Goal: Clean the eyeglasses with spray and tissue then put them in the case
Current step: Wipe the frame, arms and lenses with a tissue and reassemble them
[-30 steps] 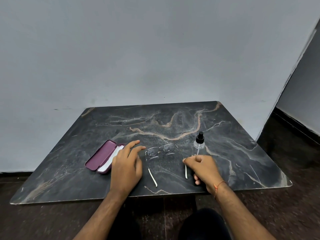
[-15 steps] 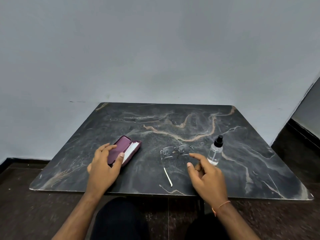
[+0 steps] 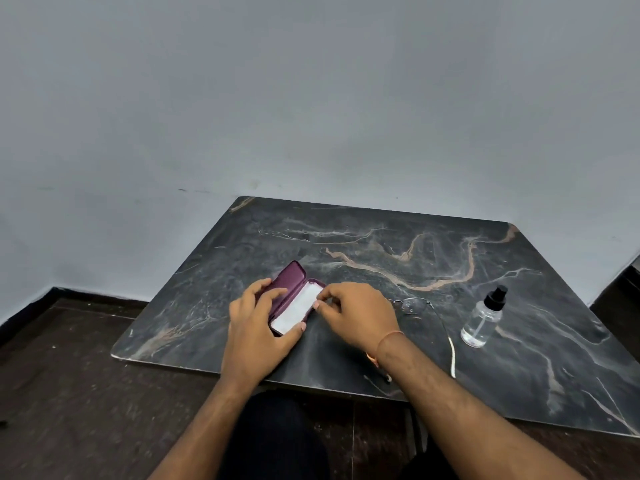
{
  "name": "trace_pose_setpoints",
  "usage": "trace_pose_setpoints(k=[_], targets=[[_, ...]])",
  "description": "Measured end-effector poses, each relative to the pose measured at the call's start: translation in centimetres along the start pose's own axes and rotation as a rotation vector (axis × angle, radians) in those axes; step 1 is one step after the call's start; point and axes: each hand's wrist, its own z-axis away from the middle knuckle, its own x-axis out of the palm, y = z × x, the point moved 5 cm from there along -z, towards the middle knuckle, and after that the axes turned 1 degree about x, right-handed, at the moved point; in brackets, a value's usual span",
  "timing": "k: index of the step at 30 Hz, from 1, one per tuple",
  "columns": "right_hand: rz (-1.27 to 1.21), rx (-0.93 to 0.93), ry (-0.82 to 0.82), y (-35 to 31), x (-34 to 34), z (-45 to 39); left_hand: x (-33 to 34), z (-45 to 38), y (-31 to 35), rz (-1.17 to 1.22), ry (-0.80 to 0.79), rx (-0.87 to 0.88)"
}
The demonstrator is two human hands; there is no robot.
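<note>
A maroon glasses case [image 3: 290, 278] lies open on the dark marble table [image 3: 433, 258], with a white tissue [image 3: 294, 310] inside it. My left hand [image 3: 257, 323] holds the case, fingers on the lid and thumb at its near end. My right hand [image 3: 356, 315] is at the case's right rim, its fingertips pinching the tissue's edge. The eyeglasses [image 3: 414, 305] lie on the table just right of that hand, partly hidden by it, one white-tipped arm pointing toward me. A clear spray bottle [image 3: 483, 320] with a black nozzle stands further right.
The table's far edge meets a grey wall [image 3: 311, 116]. Dark floor [image 3: 69, 393] lies to the left and in front of the table. My dark-clothed lap [image 3: 273, 441] is under the near edge.
My right hand has crossed left from beside the glasses to the case and taken hold of the tissue. My left hand has settled on the case. The view has swung left.
</note>
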Motion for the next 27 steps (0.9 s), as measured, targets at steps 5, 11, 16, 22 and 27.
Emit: trace_pose_setpoints(k=[5, 11, 16, 22, 27], targets=[[0.095, 0.054, -0.105, -1.6, 2.0, -2.3, -0.2, 0.0, 0.3, 0.000, 0.028, 0.054], [0.169, 0.114, -0.181, -2.4, 3.1, -3.8, -0.1, -0.1, 0.0, 0.022, 0.027, 0.052], [0.210, 0.133, -0.219, -3.0, 3.8, -4.8, 0.0, -0.2, -0.1, 0.037, 0.043, 0.061], [0.210, 0.139, -0.229, -3.4, 4.3, -5.2, 0.1, -0.3, -0.3, 0.042, 0.054, 0.060], [0.184, 0.124, -0.216, -3.8, 4.3, -4.9, 0.0, -0.2, -0.2, 0.043, 0.057, 0.054]])
